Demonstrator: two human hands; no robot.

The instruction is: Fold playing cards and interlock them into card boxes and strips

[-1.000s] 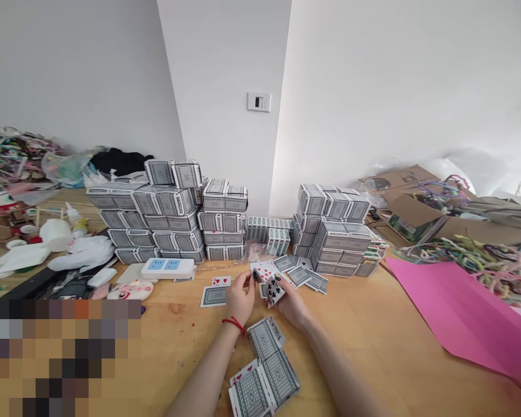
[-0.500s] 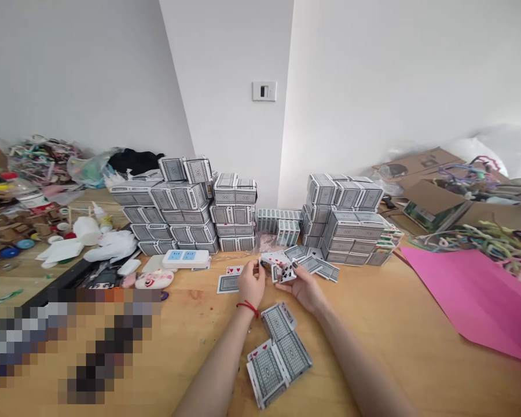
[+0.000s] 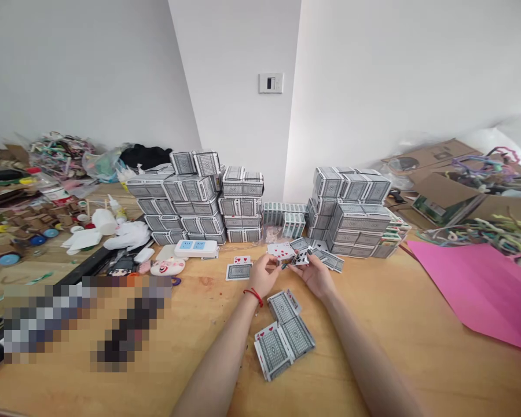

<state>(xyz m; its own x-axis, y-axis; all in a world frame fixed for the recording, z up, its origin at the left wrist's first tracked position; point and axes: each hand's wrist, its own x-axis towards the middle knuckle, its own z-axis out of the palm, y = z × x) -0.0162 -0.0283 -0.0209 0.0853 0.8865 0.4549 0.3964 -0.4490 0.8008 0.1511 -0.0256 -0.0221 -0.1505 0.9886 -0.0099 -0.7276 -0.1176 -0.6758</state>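
My right hand [image 3: 319, 277] is closed on a bent playing card [image 3: 301, 257] with black pips, its face towards me. My left hand [image 3: 264, 274], a red cord at its wrist, has its fingers pinched together at the left end of the card; the small grip there is partly hidden. Just beyond the fingertips is a face-up card with red pips [image 3: 281, 250]. Closer to me, between my forearms, lies a joined block of grey-backed cards [image 3: 284, 339]. Left of my left hand are a face-down card [image 3: 238, 271] and a hearts card [image 3: 242, 259].
Folded-card blocks stand in tall stacks at the left [image 3: 195, 205] and right [image 3: 360, 217]. Small green-and-white boxes [image 3: 284, 214] sit between them, behind loose cards [image 3: 329, 259]. A white power strip [image 3: 195, 248] is left. Pink paper [image 3: 473, 284] and a cardboard box [image 3: 451, 194] are right.
The red-pip card, earlier bunched with the black-pip card at my fingers, now shows flatter beyond them. My right hand has turned the black-pip card. The view has shifted slightly.
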